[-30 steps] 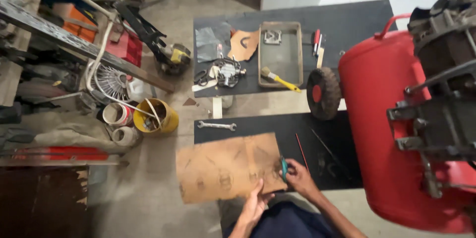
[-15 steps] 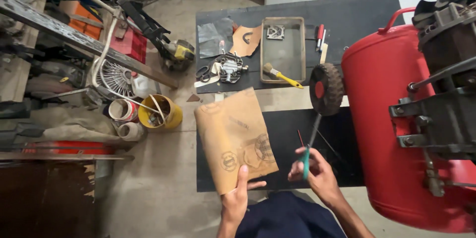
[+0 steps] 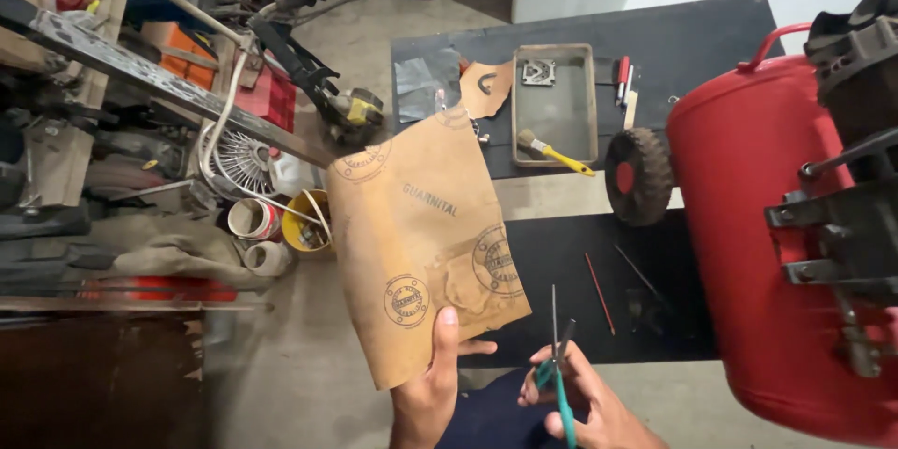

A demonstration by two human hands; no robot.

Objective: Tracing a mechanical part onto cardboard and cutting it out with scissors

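At the far left I saw cluttered shelving point(image 3: 65, 159) with a metal rail point(image 3: 140, 75) running across it, and below that, on the concrete floor point(image 3: 309, 355), a yellow bucket point(image 3: 304, 229) just beside a couple of tape rolls point(image 3: 253, 220). A power tool with a yellow body point(image 3: 351, 112) lay near the left edge of the black surface point(image 3: 702, 37). My left hand point(image 3: 432, 383) was raised over the floor at the near left corner of that surface, its grip pinching the lower edge of a large brown sheet of gasket paper point(image 3: 421, 224), thumb pressed flat on the printed face; the sheet stood tilted upward and covered part of the surface's left side. Just right of it my right hand point(image 3: 585, 407) held a pair of teal-handled scissors point(image 3: 558, 355), fingers closed through the handles, the blades pointing up and slightly parted, apart from the sheet. Farther back on the surface sat a shallow metal tray point(image 3: 591, 103) with a small metal plate point(image 3: 538, 72) in its far corner and a yellow-handled brush point(image 3: 557, 152) resting across its near edge. A red-handled screwdriver point(image 3: 622, 75) lay right of the tray. Two thin rods point(image 3: 617, 281) lay on the near part of the surface. At the right stood a red compressor tank point(image 3: 758, 243) with a black wheel point(image 3: 639, 176) and dark machinery point(image 3: 856, 178) mounted on it.
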